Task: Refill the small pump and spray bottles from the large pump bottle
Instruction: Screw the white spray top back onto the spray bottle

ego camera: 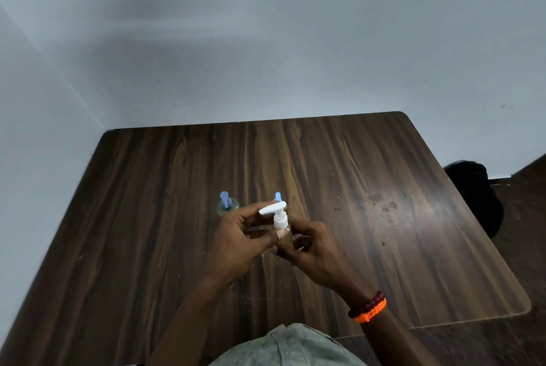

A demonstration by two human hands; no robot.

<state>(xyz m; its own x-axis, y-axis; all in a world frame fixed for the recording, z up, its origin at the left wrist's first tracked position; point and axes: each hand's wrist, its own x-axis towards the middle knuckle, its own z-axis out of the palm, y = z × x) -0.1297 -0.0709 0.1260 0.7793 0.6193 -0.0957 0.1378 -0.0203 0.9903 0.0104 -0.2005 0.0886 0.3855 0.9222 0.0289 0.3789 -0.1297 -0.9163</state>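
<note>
Both hands clamp the pump bottle (pixel 283 235) over the worktop (pixel 384 218): left hand (pixel 236 243) at its white pump head (pixel 274 212), right hand (pixel 310 250) round the body.

Head view; down onto table (pixel 384 218)

I sat at a dark wood-grain counter (pixel 369 158) with rounded corners, pushed against a plain pale grey wall (pixel 266 40). Soft light gleamed on its scuffed right side, and beyond its right edge a black chair (pixel 475 188) stood on a dark floor (pixel 526 182).
</note>
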